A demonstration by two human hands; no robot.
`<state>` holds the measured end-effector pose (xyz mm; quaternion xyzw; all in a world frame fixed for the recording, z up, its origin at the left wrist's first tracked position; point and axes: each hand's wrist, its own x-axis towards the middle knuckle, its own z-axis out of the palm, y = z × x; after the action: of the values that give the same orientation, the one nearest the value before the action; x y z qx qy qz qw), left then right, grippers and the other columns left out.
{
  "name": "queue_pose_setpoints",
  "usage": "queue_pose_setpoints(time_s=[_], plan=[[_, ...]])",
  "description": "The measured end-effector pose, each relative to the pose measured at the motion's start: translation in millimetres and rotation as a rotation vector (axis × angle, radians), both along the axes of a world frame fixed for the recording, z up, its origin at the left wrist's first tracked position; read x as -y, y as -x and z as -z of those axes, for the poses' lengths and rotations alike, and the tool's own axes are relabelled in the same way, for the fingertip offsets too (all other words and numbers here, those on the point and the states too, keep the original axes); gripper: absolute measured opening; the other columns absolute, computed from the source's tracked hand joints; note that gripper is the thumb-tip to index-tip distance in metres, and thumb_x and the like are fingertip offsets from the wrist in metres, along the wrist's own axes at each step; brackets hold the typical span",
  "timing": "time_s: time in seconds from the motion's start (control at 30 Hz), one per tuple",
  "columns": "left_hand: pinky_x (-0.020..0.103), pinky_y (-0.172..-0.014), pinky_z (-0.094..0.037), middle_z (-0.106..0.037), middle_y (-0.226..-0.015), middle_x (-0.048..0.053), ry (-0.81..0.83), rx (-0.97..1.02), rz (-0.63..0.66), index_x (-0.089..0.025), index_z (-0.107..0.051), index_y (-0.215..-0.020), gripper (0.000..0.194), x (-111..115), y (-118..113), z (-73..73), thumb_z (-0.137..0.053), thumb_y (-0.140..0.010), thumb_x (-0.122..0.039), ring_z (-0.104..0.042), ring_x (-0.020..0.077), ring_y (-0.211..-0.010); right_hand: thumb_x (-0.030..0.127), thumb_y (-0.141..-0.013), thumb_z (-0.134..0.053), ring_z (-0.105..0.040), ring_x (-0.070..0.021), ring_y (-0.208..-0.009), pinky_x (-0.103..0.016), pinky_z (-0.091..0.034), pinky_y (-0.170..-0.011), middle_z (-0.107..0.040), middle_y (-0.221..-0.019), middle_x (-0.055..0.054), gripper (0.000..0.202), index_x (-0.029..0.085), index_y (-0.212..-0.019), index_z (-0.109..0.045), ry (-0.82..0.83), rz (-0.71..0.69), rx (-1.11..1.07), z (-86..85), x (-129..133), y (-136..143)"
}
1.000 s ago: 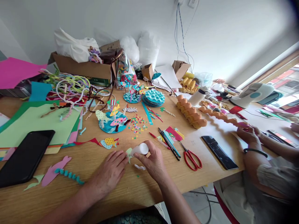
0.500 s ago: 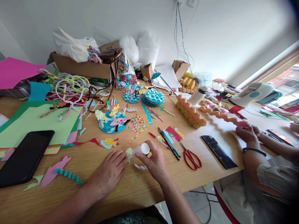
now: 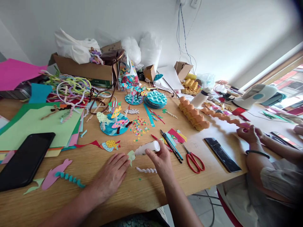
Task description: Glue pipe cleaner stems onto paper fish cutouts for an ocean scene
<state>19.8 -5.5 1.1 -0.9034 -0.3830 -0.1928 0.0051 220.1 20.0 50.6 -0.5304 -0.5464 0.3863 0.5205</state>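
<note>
1. Left hand (image 3: 115, 168): laid flat, palm down, fingers extended and close together, gripping nothing; fingertips touch the edge of the cutout in item 3.
2. Right hand (image 3: 163, 162): thumb and fingers closed around a white bottle (image 3: 148, 147), which is tilted, nozzle toward the left hand.
3. Pale green paper cutout (image 3: 131, 158): on the desk (image 3: 142, 197), between the left fingertips and the bottle's nozzle; whether the nozzle touches it cannot be told.
4. White twisted strip (image 3: 147, 170): on the desk, just below the bottle, near the right hand.
5. Yellow-and-blue spotted fish pieces (image 3: 110, 145): beyond the left hand.
6. Pencils and pens (image 3: 172, 146): grouped, just beyond the right hand.
7. Scissors (image 3: 194, 161), red-handled: right of the pencils and pens.
8. Pink fish cutout (image 3: 55, 175), a blue coiled strip (image 3: 71, 179) lying against it: left of the left hand.
9. Blue wavy disc (image 3: 106, 130) bearing paper fish, with scattered confetti (image 3: 139, 126) beside it.
10. Stack of blue scalloped discs (image 3: 155, 99): farther back.
11. Orange egg-carton strips (image 3: 193, 115): right of the stack, near a co-worker's hands (image 3: 251, 134).
</note>
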Motion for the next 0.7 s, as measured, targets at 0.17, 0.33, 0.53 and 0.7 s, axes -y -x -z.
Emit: queue_pose_setpoints(time_s=[0.17, 0.33, 0.53, 0.7], plan=[[0.046, -0.095, -0.043, -0.061, -0.117, 0.01, 0.014, -0.03, -0.001, -0.013, -0.057, -0.111, 0.033, 0.6, -1.1, -3.3, -0.047, -0.08, -0.01, -0.052, 0.0263, -0.112, 0.037, -0.069, -0.068, -0.049, -0.0101, -0.059, -0.021, -0.042, -0.055, -0.054, -0.068, 0.004, 0.025, 0.019, -0.08, -0.054, 0.113, 0.14, -0.429, 14.0, -4.3, -5.5], [0.044, -0.094, -0.043, -0.061, -0.117, 0.009, -0.026, -0.015, -0.003, -0.016, -0.057, -0.109, 0.033, 0.1, -0.1, 0.5, -0.042, -0.08, -0.009, -0.053, 0.0246, -0.11, 0.032, -0.068, -0.071, -0.05, -0.008, -0.053, -0.019, -0.044, -0.048, -0.056, -0.069, 0.005, 0.025, 0.021, -0.081, -0.053, 0.219, 0.15, -0.808, 18.1, -4.7, -12.8], [0.038, -0.093, -0.044, -0.062, -0.117, 0.005, -0.145, -0.027, 0.041, -0.02, -0.057, -0.111, 0.034, -5.6, 5.5, 9.9, -0.044, -0.08, -0.013, -0.053, 0.0221, -0.108, 0.025, -0.061, -0.075, -0.061, -0.0133, -0.07, -0.025, -0.051, -0.066, -0.064, -0.085, 0.0, 0.031, 0.022, -0.085, -0.055, 0.367, -0.028, -0.944, 15.9, 0.8, -31.7], [0.035, -0.091, -0.045, -0.062, -0.116, 0.003, -0.202, -0.013, 0.046, -0.022, -0.057, -0.111, 0.035, -7.9, 7.5, 14.7, -0.045, -0.078, -0.013, -0.054, 0.021, -0.108, 0.048, -0.071, -0.063, -0.059, -0.0129, -0.066, -0.025, -0.049, -0.061, -0.064, -0.077, -0.002, 0.035, 0.02, -0.091, -0.06, 0.471, -0.192, -0.938, 17.7, -0.4, -45.9]])
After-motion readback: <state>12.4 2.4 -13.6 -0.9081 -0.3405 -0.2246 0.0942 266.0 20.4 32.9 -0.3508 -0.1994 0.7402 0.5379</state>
